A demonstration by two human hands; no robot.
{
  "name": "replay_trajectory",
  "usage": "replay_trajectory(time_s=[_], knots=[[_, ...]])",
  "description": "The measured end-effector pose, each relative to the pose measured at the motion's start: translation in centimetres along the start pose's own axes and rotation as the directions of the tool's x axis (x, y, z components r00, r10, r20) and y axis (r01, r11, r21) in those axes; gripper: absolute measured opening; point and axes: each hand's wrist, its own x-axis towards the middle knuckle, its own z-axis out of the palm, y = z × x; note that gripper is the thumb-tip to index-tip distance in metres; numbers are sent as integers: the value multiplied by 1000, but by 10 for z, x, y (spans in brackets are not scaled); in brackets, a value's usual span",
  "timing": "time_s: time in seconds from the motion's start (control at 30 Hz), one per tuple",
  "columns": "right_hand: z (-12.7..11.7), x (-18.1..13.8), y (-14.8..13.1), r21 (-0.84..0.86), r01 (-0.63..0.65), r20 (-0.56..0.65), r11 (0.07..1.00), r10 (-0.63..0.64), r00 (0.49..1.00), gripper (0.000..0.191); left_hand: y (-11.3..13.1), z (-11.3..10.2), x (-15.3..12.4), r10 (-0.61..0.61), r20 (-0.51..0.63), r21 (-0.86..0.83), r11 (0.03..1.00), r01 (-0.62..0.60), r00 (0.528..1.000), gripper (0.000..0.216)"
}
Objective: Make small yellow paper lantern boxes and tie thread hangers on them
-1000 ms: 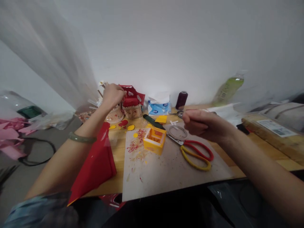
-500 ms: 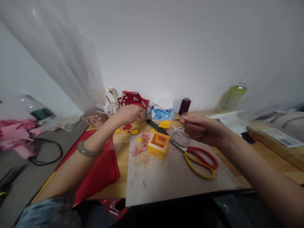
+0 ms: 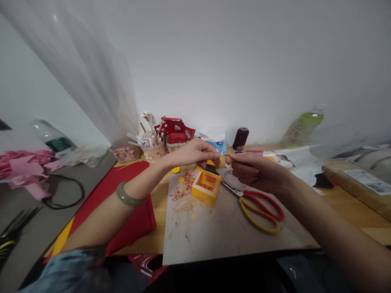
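Note:
My left hand (image 3: 200, 154), with a green bangle at the wrist, has its fingertips pinched together. What they hold, if anything, is too small to make out. Facing it, nearly tip to tip, my right hand (image 3: 255, 169) pinches a thin dark needle-like piece (image 3: 225, 155) that points left. Below the hands sits a small open-topped yellow box (image 3: 204, 196) with pale inner edges. To its right lie scissors (image 3: 259, 213) with one red and one yellow handle, close to a clear round ring-like item (image 3: 233, 179), partly hidden by my right hand.
A grey board (image 3: 226, 234) with red and yellow scraps covers the table's middle. Red sheets (image 3: 131, 211) lie left. Behind are decorated cups (image 3: 154, 154), a red heart-cut box (image 3: 177, 130), a dark thread spool (image 3: 240, 138) and a green drink bottle (image 3: 305, 126). A parcel (image 3: 357, 183) sits right.
My left hand has come right, from beside the decorated cups to the fingertips of my right hand. My right hand stays in nearly the same place, still pinching the thin piece.

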Motion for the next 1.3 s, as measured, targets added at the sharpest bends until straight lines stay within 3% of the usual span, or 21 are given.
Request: replay_trajectory(time_s=[0.1, 0.3, 0.63, 0.93, 1.17, 1.2, 1.23, 1.3], knots=[[-1, -2, 1, 18, -5, 4, 1000, 5, 1000, 18, -8, -6, 3, -8, -61, -35, 999, 6, 998, 20], [2, -2, 1, 40, -2, 24, 999, 1, 1000, 16, -25, -13, 12, -64, -166, 66, 995, 76, 984, 24], [1, -2, 1, 44, -5, 49, 999, 3, 999, 17, -52, -18, 17, -64, -184, 176, 980, 97, 981, 23], [2, 0, 2, 41, 11, 32, 999, -13, 999, 17, -68, -25, 21, -129, -274, 191, 964, 186, 953, 15], [3, 0, 2, 9, 24, 14, 1000, -24, 1000, 16, -44, -9, 14, -177, -218, -51, 984, 170, 960, 26], [4, 0, 2, 3, 26, 10, 1000, -26, 1000, 16, -38, -2, 12, -167, -194, -114, 983, 147, 967, 28], [5, 1, 2, -4, 29, 7, 1000, -29, 1000, 16, -31, 5, 9, -162, -148, -286, 951, 115, 976, 26], [7, 3, 2, -18, 33, 3, 999, -33, 999, 16, -20, 20, 5, -165, -59, -500, 858, 114, 985, 22]])
